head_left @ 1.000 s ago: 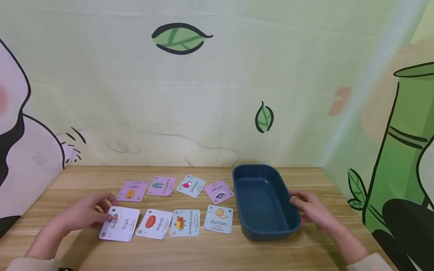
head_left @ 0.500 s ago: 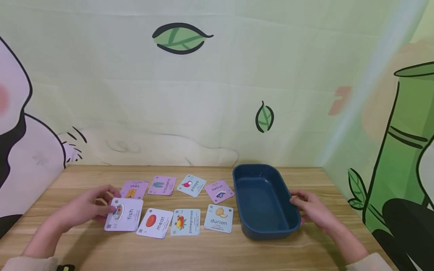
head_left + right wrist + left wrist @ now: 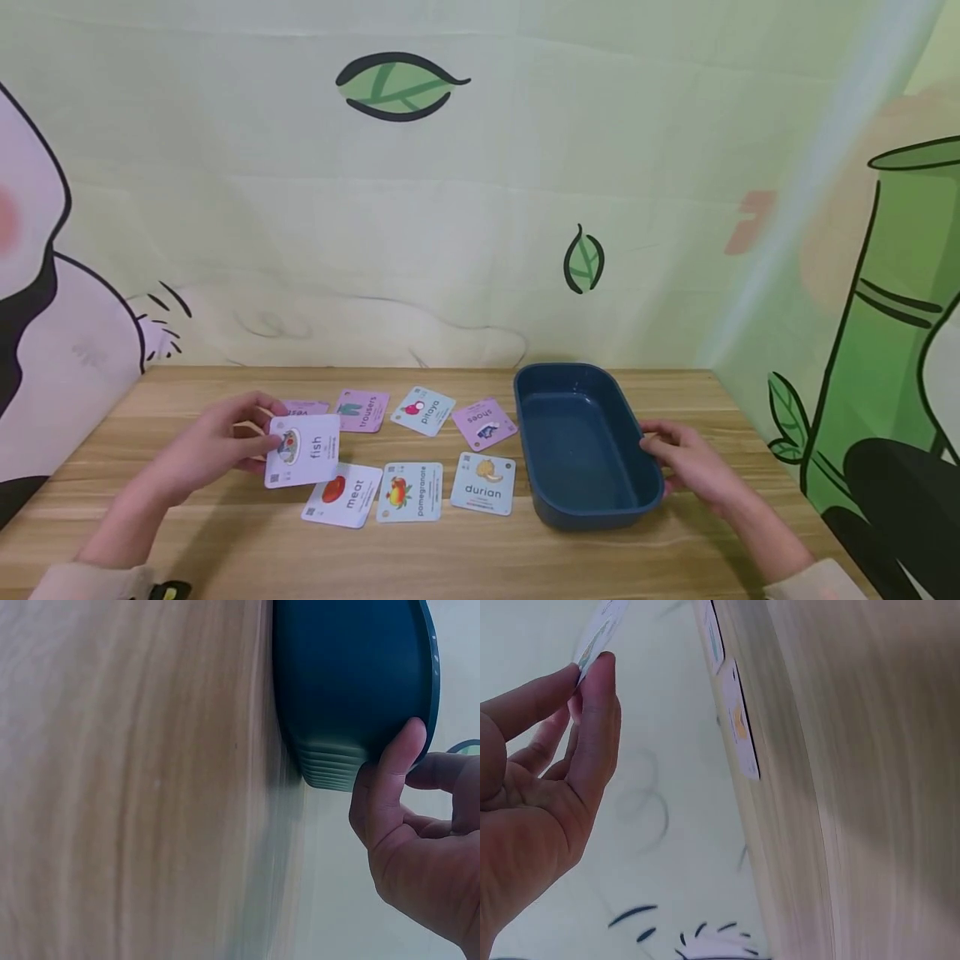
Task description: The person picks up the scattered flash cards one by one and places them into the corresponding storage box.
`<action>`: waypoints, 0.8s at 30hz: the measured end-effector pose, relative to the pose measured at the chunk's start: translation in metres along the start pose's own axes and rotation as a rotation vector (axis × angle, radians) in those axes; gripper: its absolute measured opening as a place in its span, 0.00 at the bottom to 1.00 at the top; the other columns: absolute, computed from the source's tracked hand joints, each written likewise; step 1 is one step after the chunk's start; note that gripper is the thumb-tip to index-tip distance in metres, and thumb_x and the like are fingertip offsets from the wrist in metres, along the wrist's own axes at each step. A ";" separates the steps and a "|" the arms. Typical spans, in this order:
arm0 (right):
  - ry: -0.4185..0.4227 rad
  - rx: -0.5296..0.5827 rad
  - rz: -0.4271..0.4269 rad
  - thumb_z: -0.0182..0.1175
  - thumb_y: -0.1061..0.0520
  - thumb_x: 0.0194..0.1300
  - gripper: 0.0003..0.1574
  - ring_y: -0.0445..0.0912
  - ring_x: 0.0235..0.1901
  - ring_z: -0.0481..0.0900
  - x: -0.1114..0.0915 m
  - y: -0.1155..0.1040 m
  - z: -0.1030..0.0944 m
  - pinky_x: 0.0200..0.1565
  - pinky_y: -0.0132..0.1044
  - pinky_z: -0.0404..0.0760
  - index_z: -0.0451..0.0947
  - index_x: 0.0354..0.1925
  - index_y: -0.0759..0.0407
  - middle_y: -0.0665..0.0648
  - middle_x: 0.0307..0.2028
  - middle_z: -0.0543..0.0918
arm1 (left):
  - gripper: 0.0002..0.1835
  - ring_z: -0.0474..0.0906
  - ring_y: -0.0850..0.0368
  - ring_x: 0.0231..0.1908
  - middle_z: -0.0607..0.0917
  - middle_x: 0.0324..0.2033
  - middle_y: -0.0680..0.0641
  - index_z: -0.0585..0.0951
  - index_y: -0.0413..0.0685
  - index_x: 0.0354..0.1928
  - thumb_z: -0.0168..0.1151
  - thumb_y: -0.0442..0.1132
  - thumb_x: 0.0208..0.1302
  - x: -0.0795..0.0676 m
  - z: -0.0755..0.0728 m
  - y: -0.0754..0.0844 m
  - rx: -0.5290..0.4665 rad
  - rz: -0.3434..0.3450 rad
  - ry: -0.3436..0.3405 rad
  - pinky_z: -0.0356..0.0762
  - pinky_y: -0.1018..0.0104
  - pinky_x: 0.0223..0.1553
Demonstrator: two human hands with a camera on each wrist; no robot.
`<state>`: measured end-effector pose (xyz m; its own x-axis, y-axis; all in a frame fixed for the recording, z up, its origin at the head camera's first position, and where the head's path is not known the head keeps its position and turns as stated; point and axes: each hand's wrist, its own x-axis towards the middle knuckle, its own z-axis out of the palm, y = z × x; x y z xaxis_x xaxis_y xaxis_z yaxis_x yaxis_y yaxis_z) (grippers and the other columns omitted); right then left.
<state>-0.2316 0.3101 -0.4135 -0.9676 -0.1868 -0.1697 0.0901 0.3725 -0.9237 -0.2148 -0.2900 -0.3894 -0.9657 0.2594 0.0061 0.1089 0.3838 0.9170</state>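
The fish card (image 3: 303, 450) was held raised above the wooden table (image 3: 450, 558), well to the left of the blue plastic bin (image 3: 588, 450). Its left edge was pinched between the thumb and fingers of the left hand (image 3: 213, 454), its printed face turned toward the head camera. In the head view, the vest card (image 3: 306, 407) and a corner of the meat card (image 3: 352, 498) were overlapped by it. The bin was seen upright on the table, its right rim gripped between the thumb and fingers of the right hand (image 3: 686, 458).

Two rows of cards were observed face up, left of the bin. By its far half, the shoes card (image 3: 485, 425) was placed just beside it, followed leftward by the pitaya (image 3: 423, 411), trousers (image 3: 363, 411) and vest cards. By its near half, the durian card (image 3: 483, 484) was nearest, followed leftward by the pomegranate (image 3: 410, 492) and meat cards.

Behind the bin, a pale green backdrop (image 3: 420, 217) was noted, printed with leaves; a bamboo stalk (image 3: 885, 367) was drawn to its right.
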 end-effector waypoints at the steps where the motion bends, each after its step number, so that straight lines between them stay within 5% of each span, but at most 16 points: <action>1: -0.002 0.001 0.001 0.49 0.58 0.79 0.33 0.51 0.39 0.83 0.000 0.000 0.000 0.28 0.41 0.84 0.57 0.72 0.78 0.65 0.45 0.80 | 0.18 0.81 0.44 0.39 0.76 0.42 0.34 0.72 0.29 0.57 0.62 0.25 0.68 0.001 0.003 0.001 -0.005 0.009 0.001 0.88 0.53 0.36; 13: -0.001 0.012 0.008 0.50 0.57 0.79 0.33 0.50 0.35 0.82 0.001 0.001 0.001 0.26 0.38 0.82 0.57 0.72 0.76 0.63 0.43 0.80 | 0.19 0.80 0.43 0.38 0.75 0.42 0.34 0.71 0.28 0.58 0.62 0.24 0.68 0.012 0.033 0.013 -0.063 0.047 -0.018 0.88 0.52 0.36; 24: -0.002 0.020 0.006 0.50 0.57 0.80 0.34 0.50 0.36 0.82 -0.001 0.002 0.000 0.27 0.39 0.82 0.56 0.73 0.76 0.64 0.44 0.80 | 0.18 0.80 0.43 0.38 0.76 0.43 0.34 0.72 0.30 0.58 0.62 0.24 0.68 0.010 0.037 0.014 -0.055 0.045 -0.023 0.88 0.55 0.35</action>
<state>-0.2309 0.3104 -0.4153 -0.9667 -0.1861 -0.1756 0.1004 0.3557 -0.9292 -0.2145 -0.2491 -0.3915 -0.9545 0.2955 0.0395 0.1383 0.3218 0.9367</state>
